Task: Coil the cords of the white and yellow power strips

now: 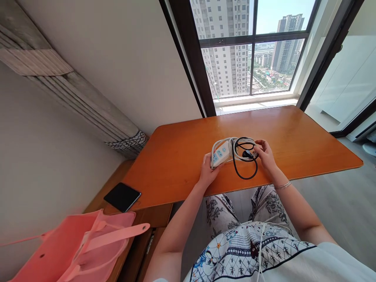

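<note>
Both bare forearms reach forward, elbows bent. The bare left hand [209, 171] angles inward, its fingers curled in a grip; the bare right hand [264, 153] bends its fingers toward it, thumb and fingertips pinching, the wrist slightly raised.

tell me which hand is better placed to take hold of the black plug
Right, I think: the right hand holds the cable coil, fingertips close beside the black plug, while the left hand grips the far end of the white power strip.
</note>
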Demonstrator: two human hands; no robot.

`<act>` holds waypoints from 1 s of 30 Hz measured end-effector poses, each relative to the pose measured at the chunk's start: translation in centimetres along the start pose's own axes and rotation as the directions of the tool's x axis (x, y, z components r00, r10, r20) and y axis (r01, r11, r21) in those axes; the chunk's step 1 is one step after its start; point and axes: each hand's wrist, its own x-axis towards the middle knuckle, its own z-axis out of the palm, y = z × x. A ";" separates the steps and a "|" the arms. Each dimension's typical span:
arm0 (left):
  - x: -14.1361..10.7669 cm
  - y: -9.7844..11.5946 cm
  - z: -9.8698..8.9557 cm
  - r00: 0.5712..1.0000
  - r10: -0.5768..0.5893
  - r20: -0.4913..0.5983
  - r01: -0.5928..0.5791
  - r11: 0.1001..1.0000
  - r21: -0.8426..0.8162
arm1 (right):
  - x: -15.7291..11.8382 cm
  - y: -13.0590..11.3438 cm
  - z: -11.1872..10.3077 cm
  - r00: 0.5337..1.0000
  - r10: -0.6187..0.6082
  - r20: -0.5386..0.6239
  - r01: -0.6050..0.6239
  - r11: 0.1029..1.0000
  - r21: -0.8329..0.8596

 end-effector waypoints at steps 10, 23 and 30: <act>-0.4 0.2 -0.7 0.992 0.118 0.053 -0.122 0.989 0.087 | 1.8 -2.0 -0.2 0.924 0.248 0.293 -0.289 0.951 0.108; 0.0 0.0 -0.5 1.000 0.032 0.001 -0.031 0.970 0.242 | 4.0 -4.2 0.0 0.972 -0.219 -0.079 0.230 0.959 0.167; 2.0 -1.8 -2.4 0.931 -0.258 -0.257 0.292 0.951 0.104 | 5.1 -5.6 -5.8 0.851 -0.516 -0.095 0.488 0.845 -0.219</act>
